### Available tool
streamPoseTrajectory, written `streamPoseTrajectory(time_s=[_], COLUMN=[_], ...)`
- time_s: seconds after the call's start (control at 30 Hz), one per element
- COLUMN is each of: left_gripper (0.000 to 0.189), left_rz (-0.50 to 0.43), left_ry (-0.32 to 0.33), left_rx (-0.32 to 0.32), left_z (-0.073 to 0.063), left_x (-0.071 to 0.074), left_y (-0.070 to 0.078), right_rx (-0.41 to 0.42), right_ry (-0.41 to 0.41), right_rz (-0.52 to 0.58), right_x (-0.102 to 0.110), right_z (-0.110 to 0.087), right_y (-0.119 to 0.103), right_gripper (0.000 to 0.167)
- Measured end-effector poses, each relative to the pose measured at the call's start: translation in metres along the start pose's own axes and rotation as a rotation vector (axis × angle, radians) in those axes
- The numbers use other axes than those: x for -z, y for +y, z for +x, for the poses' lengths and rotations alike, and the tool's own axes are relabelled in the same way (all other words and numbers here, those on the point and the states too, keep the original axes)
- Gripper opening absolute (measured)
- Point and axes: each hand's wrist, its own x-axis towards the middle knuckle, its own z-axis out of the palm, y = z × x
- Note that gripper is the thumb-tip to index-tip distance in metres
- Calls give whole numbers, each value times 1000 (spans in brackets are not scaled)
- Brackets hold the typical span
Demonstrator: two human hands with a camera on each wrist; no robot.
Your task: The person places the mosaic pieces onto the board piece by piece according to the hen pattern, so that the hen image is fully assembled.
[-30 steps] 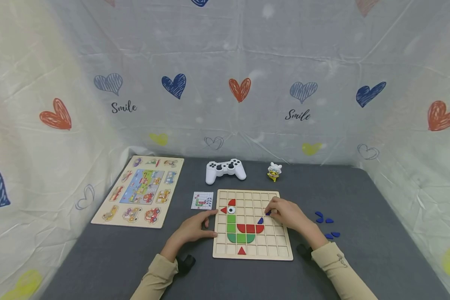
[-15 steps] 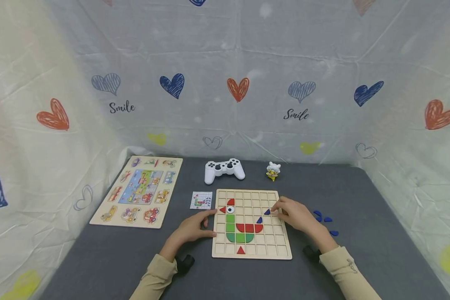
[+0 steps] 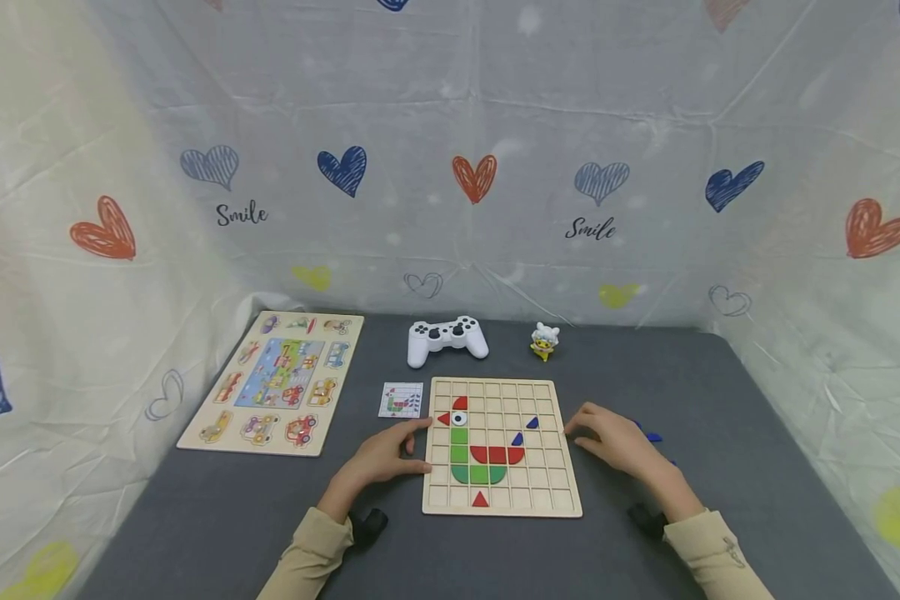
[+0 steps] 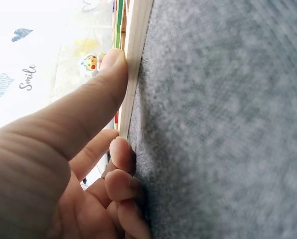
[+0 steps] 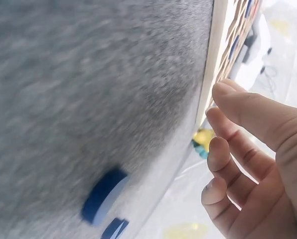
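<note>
A wooden grid board (image 3: 547, 480) lies flat, carrying red pieces (image 3: 497, 455), green pieces (image 3: 459, 446) and a round eye piece (image 3: 459, 418) in a bird shape. Two blue pieces (image 3: 532, 423) sit in cells on its right half. Along the board's left edge, my left hand (image 3: 382, 454) rests with thumb and index finger spread apart, touching the rim. My right hand (image 3: 611, 437) hovers just off the right edge, fingers loosely bent, nothing held. Loose blue pieces (image 5: 104, 196) lie on the table beyond it, partly hidden by the hand in the head view.
A small picture card (image 3: 401, 400) lies left of the board. Farther left is a vehicle puzzle board (image 3: 217, 400). A white game controller (image 3: 447, 340) and a small figurine (image 3: 544, 341) stand behind. A heart-print cloth (image 3: 525, 125) hangs around the grey table (image 3: 390, 558).
My right hand has let go of a blue piece in an upper right cell and moved right, off the board. My left hand stays at the left edge.
</note>
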Motion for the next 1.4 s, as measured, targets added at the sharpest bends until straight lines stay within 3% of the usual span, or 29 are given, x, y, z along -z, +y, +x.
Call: streamPoseTrajectory(time_s=[0.5,0.9,1.4], left_gripper=[72,72,72], left_rz=[16,14,3], left_ry=[3,-1,-1], left_rx=[-4,0,-12], left_z=[0,0,0], left_x=[1,1,1], left_y=[1,0,1], right_rx=[-54,-110,-99], right_ry=[23,-8,-24], right_rz=[-57,-52,-55], right_x=[11,18,18], right_z=[-33,-59,-65], right_y=[17,26,32], right_gripper=[19,19,19])
